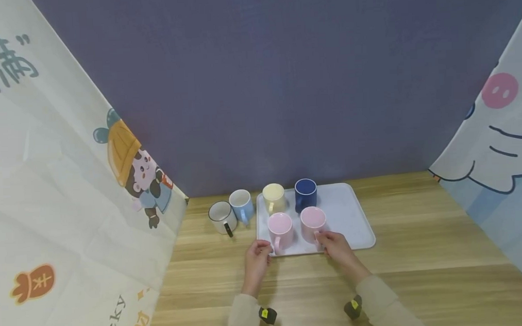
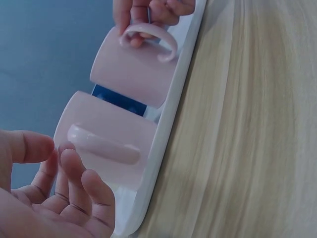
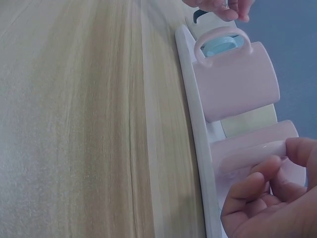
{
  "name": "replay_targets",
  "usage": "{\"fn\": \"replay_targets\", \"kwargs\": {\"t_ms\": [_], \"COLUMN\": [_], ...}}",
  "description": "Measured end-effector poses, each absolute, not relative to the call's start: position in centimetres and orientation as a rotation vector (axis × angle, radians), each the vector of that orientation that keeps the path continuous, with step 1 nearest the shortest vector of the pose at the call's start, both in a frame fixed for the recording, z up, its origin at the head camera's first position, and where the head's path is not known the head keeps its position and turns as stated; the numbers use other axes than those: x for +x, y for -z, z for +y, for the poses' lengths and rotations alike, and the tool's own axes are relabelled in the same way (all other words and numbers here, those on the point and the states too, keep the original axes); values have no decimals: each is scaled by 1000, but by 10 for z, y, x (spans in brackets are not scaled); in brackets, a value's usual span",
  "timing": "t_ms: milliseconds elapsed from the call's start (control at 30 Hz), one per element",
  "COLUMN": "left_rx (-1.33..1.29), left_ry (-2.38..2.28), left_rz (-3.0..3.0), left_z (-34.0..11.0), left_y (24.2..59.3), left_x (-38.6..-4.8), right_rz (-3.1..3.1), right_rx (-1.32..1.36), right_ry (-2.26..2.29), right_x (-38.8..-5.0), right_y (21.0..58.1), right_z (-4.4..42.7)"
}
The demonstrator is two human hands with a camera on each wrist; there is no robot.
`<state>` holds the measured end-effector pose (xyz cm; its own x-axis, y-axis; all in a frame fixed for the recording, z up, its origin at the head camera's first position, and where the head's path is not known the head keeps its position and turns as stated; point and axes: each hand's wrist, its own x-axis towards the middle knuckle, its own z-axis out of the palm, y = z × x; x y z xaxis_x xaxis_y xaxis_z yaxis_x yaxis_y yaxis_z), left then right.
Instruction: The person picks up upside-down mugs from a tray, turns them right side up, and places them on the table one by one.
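Two pink mugs stand side by side at the front of a white tray. My right hand pinches the handle of the right pink mug between thumb and fingers; the right wrist view shows that hand at the handle. Beside the handle of the left pink mug, my left hand hovers with loosely bent fingers and holds nothing. Behind them on the tray are a pale yellow mug and a dark blue mug.
Left of the tray, a white mug with a black handle and a light blue mug stand on the wooden table. A dark wall rises behind the table, with printed cloths at both sides.
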<state>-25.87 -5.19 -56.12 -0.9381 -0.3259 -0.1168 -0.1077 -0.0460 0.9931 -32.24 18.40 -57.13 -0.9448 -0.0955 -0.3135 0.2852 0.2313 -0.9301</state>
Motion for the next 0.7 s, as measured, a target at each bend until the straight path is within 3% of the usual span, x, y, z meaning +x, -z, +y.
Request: {"fn": "replay_targets", "kwargs": {"t_ms": [133,367,700], "left_rx": [463,470,420], "left_ry": [2111,2135,2159], "left_rz": [-2066,-2087,-2065], "left_z": [-50,-39,-31], "left_y": [570,550,569], "left_x": [-259,-247,-248], "right_rz": [2204,2224,2156], "right_rx": [169,143,190], "right_ry": [1769,1794,1831], "right_x": [-324,-323,-325], "right_y": [573,573,573], "right_z": [181,177,178]}}
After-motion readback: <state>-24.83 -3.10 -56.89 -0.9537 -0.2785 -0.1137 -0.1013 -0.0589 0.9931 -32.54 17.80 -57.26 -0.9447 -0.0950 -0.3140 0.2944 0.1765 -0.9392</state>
